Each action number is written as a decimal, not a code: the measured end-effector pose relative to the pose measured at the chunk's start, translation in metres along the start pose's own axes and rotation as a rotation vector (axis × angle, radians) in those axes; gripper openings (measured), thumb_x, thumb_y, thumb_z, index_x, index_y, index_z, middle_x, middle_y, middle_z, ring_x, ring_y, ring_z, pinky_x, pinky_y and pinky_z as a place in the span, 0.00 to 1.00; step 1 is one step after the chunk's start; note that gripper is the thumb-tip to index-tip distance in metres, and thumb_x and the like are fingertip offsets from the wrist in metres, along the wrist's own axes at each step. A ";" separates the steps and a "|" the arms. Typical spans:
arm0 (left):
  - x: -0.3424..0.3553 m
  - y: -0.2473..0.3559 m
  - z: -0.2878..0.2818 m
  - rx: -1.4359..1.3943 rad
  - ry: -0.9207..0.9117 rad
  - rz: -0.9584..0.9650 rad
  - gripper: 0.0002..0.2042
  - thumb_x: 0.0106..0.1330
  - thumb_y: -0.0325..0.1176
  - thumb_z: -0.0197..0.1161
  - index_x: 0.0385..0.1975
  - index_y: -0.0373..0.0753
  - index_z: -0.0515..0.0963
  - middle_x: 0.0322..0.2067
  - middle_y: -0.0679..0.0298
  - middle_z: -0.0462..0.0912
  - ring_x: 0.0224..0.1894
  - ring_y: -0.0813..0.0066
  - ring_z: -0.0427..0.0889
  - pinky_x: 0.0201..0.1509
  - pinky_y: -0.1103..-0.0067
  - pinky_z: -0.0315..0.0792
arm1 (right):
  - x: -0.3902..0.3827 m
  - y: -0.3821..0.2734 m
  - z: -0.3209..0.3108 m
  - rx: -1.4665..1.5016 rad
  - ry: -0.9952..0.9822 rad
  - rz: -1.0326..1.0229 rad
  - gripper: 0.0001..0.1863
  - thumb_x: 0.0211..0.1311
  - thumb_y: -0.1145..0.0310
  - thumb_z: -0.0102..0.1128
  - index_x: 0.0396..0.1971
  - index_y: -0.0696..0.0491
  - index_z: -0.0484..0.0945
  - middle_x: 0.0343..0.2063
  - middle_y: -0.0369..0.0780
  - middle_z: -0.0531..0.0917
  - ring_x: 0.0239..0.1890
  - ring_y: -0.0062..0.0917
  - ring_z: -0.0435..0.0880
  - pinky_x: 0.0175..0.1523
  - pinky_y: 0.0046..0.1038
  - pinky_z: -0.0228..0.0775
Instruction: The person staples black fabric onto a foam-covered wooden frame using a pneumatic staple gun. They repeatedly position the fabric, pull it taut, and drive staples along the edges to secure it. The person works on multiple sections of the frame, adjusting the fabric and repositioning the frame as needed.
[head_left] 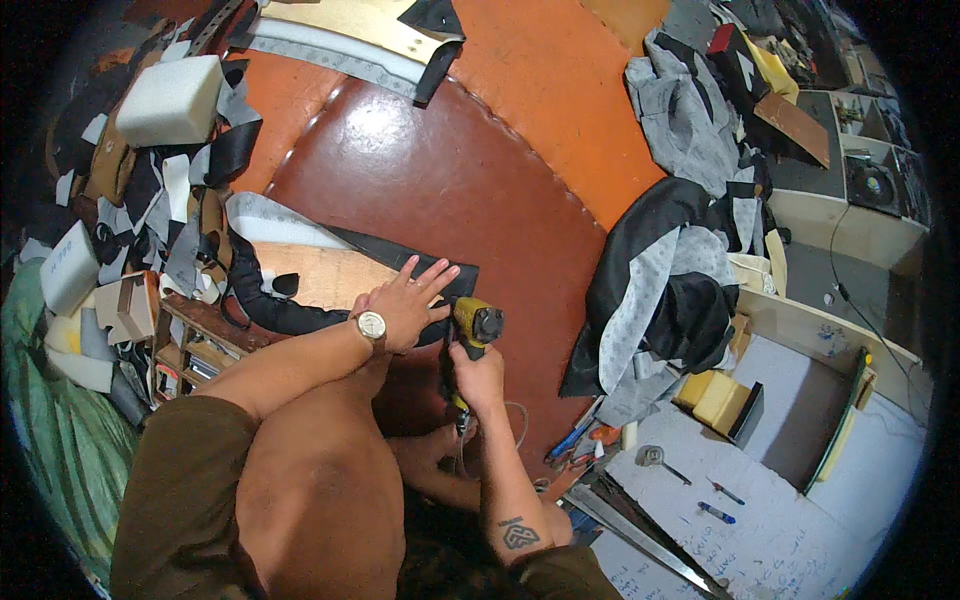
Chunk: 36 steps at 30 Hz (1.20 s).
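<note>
My right hand (pixel 481 378) grips a yellow and black staple gun (pixel 476 318), its head up against the corner of a panel. A thin hose runs from the gun's lower end. My left hand (pixel 412 305), with a watch on the wrist, lies flat with fingers spread on that corner. The panel is a bare wooden board (pixel 325 275) with black upholstery fabric (pixel 385 250) folded around its edges. White-grey padding (pixel 285 220) shows along its far left side. My left hand and forearm hide part of the near edge.
Fabric scraps and a white foam block (pixel 172 100) pile up at the left. Another padded board (pixel 340 40) lies at the far end of the brown floor covering (pixel 420 150). Black and grey fabric (pixel 650 290) is heaped at the right, near a tape measure (pixel 650 456) and pens.
</note>
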<state>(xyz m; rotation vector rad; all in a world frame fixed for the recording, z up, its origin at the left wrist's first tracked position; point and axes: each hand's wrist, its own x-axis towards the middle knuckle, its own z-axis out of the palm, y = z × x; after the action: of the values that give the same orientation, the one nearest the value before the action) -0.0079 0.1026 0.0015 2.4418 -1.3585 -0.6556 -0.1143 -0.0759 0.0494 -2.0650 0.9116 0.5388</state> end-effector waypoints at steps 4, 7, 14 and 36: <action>-0.012 -0.009 -0.010 -0.291 0.038 0.031 0.28 0.62 0.30 0.61 0.66 0.52 0.78 0.79 0.50 0.55 0.82 0.48 0.49 0.82 0.50 0.47 | -0.004 -0.009 -0.025 0.100 -0.104 -0.027 0.16 0.65 0.61 0.68 0.43 0.60 0.84 0.28 0.39 0.87 0.30 0.27 0.85 0.40 0.34 0.77; -0.042 -0.027 -0.006 -0.646 0.595 -0.214 0.25 0.62 0.26 0.60 0.62 0.39 0.79 0.72 0.48 0.67 0.76 0.48 0.63 0.79 0.57 0.57 | 0.002 0.012 -0.036 0.245 -0.120 0.085 0.15 0.65 0.62 0.69 0.42 0.59 0.83 0.26 0.37 0.85 0.28 0.24 0.83 0.37 0.31 0.75; -0.173 -0.128 -0.011 -0.167 1.083 -1.152 0.19 0.70 0.29 0.59 0.59 0.30 0.77 0.59 0.47 0.78 0.63 0.45 0.75 0.69 0.60 0.67 | 0.039 -0.022 -0.064 -0.185 0.242 -0.169 0.19 0.58 0.59 0.72 0.44 0.56 0.86 0.35 0.53 0.89 0.42 0.47 0.90 0.49 0.45 0.79; -0.054 -0.133 -0.051 -0.495 1.018 -1.241 0.18 0.74 0.42 0.59 0.51 0.33 0.79 0.52 0.45 0.82 0.55 0.45 0.81 0.60 0.60 0.74 | 0.002 0.087 -0.024 -0.312 -0.263 -0.077 0.36 0.58 0.52 0.78 0.63 0.55 0.77 0.54 0.51 0.85 0.57 0.47 0.84 0.63 0.41 0.74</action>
<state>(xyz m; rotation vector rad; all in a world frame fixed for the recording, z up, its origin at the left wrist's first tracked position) 0.0904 0.2187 0.0003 2.3001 0.6722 0.1334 -0.1777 -0.1324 0.0193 -2.2250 0.6210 0.9340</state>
